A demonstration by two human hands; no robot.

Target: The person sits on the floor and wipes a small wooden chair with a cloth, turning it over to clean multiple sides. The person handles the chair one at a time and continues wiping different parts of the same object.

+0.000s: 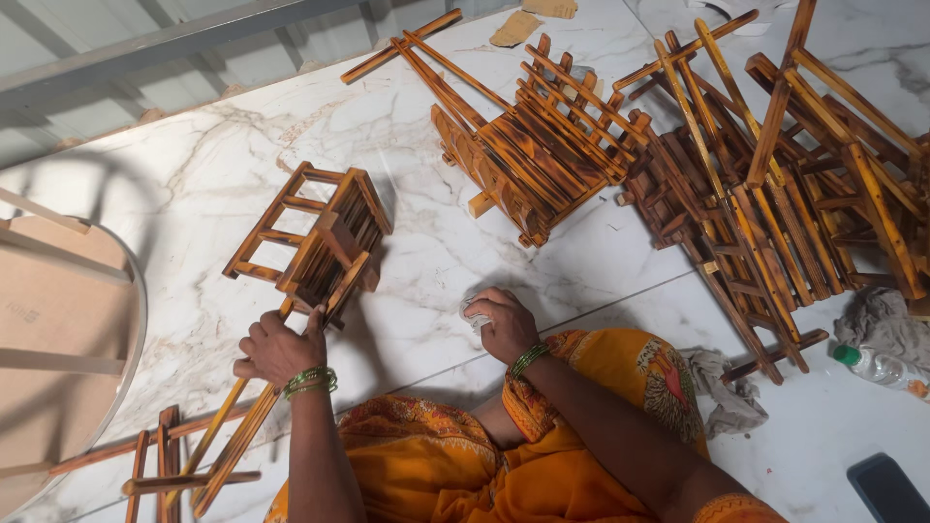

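The left hand [276, 347] grips the leg of a burnt-wood slatted rack [312, 242] lying on the marble floor [194, 174]. The right hand [504, 324] curls over a pale object, mostly hidden. A plastic bottle [877, 366] with green cap lies right, beside a grey rag [882, 324].

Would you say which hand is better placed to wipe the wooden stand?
Probably the right hand: it already covers a small pale pad, maybe a cloth, on the floor beside the stand, while the left hand grips the stand's leg.
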